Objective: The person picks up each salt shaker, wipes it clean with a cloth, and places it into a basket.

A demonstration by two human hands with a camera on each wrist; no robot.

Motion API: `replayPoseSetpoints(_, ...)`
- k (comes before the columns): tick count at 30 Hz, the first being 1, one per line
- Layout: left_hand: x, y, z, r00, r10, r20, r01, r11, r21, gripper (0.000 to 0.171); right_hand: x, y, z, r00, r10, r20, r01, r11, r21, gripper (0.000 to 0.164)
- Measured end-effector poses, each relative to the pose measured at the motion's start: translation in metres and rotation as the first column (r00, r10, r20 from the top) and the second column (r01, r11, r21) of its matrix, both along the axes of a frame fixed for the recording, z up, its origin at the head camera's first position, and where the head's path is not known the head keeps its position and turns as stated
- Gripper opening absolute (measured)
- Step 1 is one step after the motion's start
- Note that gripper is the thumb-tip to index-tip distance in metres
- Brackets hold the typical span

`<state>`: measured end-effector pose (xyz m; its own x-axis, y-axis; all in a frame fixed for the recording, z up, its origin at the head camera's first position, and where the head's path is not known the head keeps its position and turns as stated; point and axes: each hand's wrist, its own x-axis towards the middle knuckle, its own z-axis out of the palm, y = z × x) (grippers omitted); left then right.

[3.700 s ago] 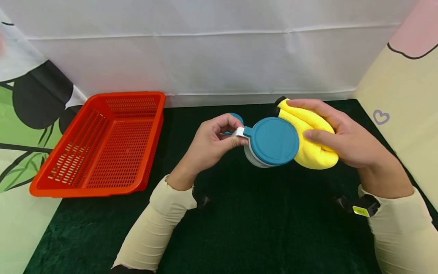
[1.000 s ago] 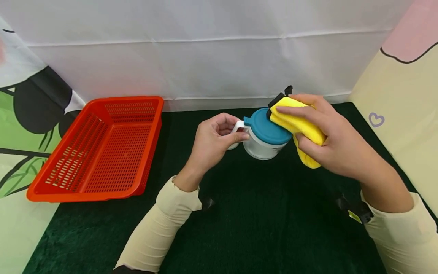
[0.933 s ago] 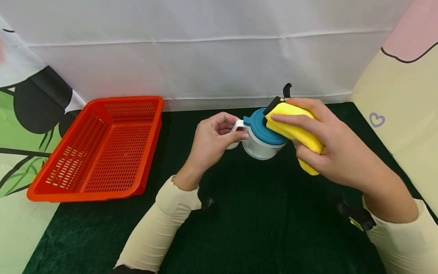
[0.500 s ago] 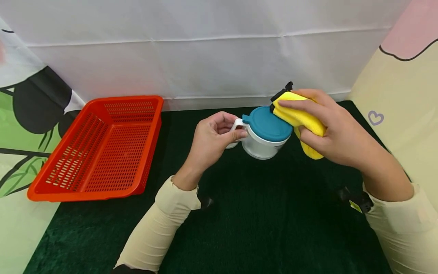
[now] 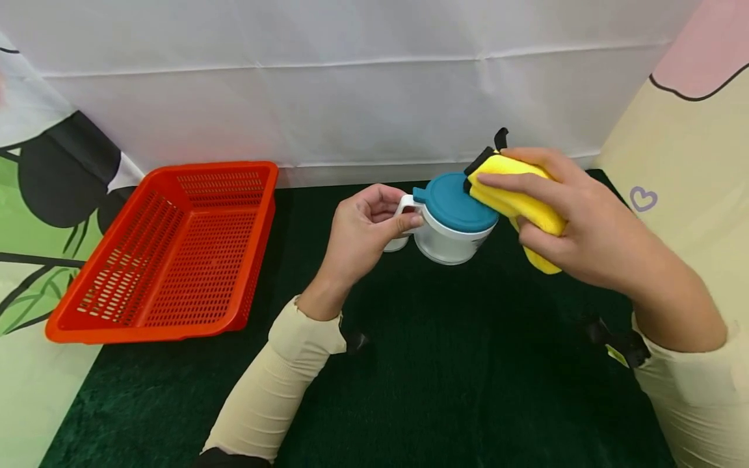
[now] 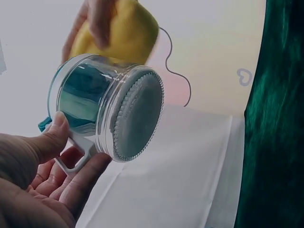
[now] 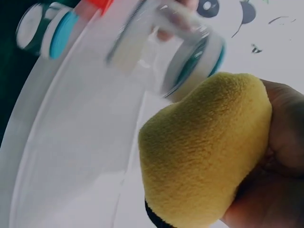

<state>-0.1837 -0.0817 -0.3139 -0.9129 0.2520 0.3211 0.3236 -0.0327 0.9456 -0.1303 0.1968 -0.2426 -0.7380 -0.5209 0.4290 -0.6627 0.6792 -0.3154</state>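
Note:
A clear seasoning jar (image 5: 447, 244) with a blue lid (image 5: 456, 201) is held up, tilted, in front of me. My left hand (image 5: 365, 234) pinches its white handle (image 6: 84, 143) between thumb and fingers. In the left wrist view the jar's round base faces the camera. A folded yellow cloth (image 5: 521, 192) with black trim is gripped in my right hand (image 5: 591, 227). The cloth overlaps the right edge of the lid in the head view. Seen from the right wrist, the cloth (image 7: 209, 147) bulges from the fingers beside the lid end of the jar.
A second jar (image 7: 35, 28) with a blue lid stands on the dark green tabletop (image 5: 456, 364), mostly hidden behind my left hand in the head view. To the left sits a red perforated basket (image 5: 199, 266). A white cloth backdrop (image 5: 374, 117) closes off the rear.
Since the oldest frame, the jar has tipped so its side shows, and the cloth has moved onto the lid. Within the last second the cloth slid left across the lid, then back right.

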Motion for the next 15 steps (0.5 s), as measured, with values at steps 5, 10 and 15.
replayPoseSetpoints(5, 0.001, 0.001, 0.001, 1.000, 0.012, 0.000, -0.012, 1.000, 0.009, 0.024, 0.005, -0.005, 0.001, 0.999, 0.026, -0.037, -0.025, 1.000, 0.018, 0.068)
replayPoseSetpoints(10, 0.000, 0.000, 0.002, 1.000, 0.020, -0.008, -0.020, 1.000, 0.000, 0.024, 0.017, -0.011, 0.006, 0.989, 0.106, -0.102, -0.097, 0.991, 0.092, 0.070)
replayPoseSetpoints(15, 0.001, 0.000, 0.003, 1.000, 0.017, 0.006, -0.017, 1.000, -0.006, 0.024, 0.003, -0.004, 0.005, 0.997, 0.065, -0.044, -0.063, 0.996, 0.056, 0.069)
